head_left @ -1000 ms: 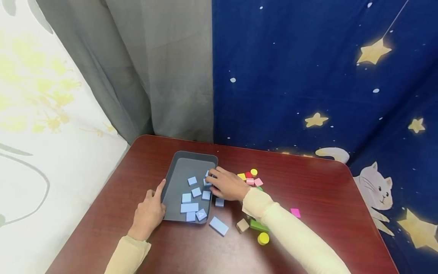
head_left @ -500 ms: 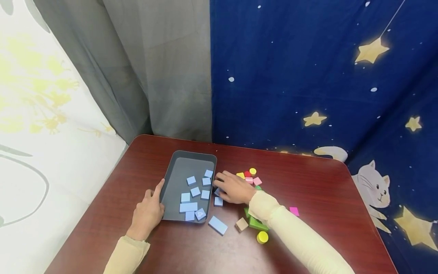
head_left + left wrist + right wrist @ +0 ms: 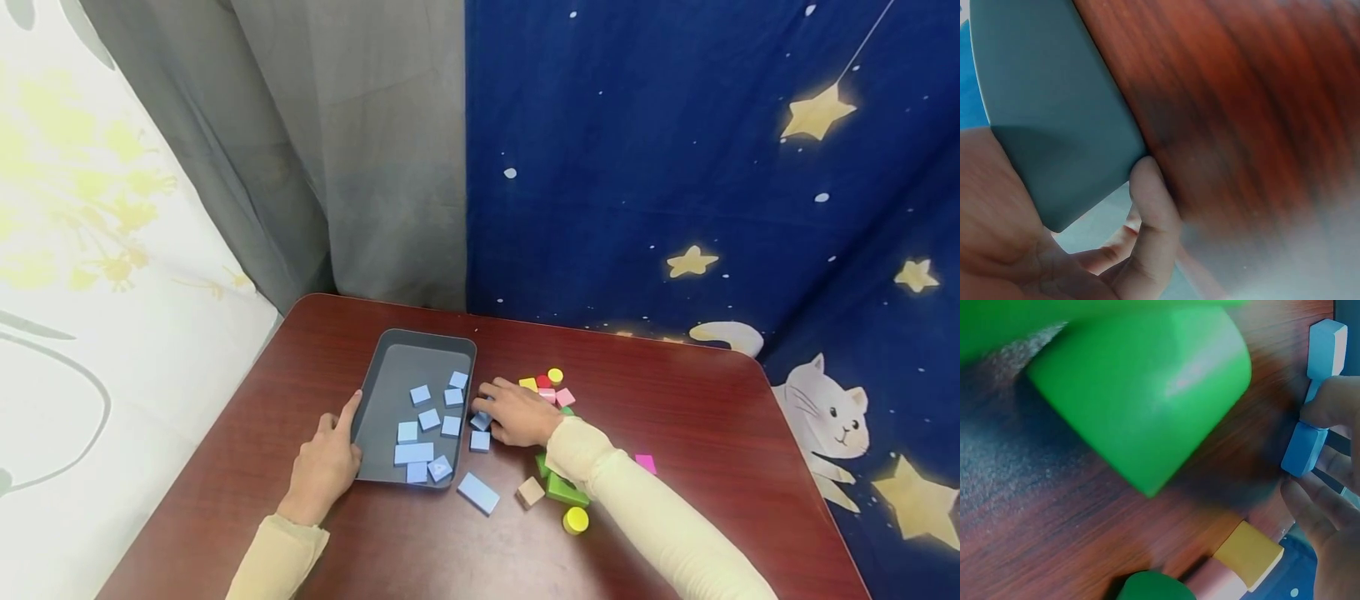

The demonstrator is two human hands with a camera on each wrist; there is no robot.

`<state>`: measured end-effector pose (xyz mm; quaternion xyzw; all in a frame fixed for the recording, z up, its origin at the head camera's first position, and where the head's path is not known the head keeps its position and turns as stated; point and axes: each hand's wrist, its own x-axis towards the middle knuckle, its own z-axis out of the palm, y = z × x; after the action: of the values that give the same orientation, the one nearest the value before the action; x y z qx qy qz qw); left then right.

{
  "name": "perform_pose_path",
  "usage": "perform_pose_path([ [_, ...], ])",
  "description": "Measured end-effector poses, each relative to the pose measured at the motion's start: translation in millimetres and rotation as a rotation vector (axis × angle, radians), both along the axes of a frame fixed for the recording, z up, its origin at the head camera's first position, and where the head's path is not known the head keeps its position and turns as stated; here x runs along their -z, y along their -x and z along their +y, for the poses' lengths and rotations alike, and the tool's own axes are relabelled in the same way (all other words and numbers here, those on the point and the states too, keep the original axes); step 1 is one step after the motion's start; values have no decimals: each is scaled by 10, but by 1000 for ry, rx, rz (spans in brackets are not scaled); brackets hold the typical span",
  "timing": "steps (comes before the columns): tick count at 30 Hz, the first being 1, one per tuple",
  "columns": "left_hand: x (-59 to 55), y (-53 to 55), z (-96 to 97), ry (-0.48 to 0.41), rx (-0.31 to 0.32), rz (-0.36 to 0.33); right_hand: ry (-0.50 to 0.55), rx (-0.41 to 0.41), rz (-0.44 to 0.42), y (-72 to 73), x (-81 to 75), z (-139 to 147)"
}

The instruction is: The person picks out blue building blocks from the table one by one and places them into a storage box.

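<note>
A dark grey tray lies on the table with several light blue blocks in its right and near parts. My left hand grips the tray's left rim; in the left wrist view its thumb and fingers curl around a tray edge. Just outside the right rim, my right hand holds a small blue block, partly hidden by the fingers. In the right wrist view, thumb and fingers lie on either side of a row of blue blocks. Another blue block lies nearby.
A long blue block lies near the tray's front right corner. A wooden cube, green blocks and a yellow cylinder lie close by. Yellow, red and pink pieces cluster behind the right hand; a magenta piece lies farther right.
My right hand has moved from over the tray's right part to the blue blocks outside its rim. Blue blocks inside that edge now show uncovered. The left hand stays on the tray.
</note>
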<state>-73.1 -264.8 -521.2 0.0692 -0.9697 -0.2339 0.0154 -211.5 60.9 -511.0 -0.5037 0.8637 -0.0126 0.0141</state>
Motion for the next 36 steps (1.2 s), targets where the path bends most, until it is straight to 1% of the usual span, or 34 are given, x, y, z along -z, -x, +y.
perform_pose_path([
  [4, -18, 2, 8, 5, 4, 10, -6, 5, 0, 3, 0, -10],
  [10, -23, 0, 11, -1, 4, -5, 3, 3, 16, 10, 25, -15],
  [13, -19, -1, 11, -2, 6, -2, 8, 1, 17, 14, 29, -14],
  [19, -13, -6, 7, 4, 8, 11, 18, 17, 3, 23, 16, 3],
  [25, -25, -10, 10, 2, 6, 13, 31, 24, 21, 32, 4, 29],
  [30, -25, -11, 5, 2, 8, 9, 34, 35, 4, 45, -4, 35],
  [36, -29, -6, 2, 5, 5, 0, 85, 31, 9, 61, -58, 9],
])
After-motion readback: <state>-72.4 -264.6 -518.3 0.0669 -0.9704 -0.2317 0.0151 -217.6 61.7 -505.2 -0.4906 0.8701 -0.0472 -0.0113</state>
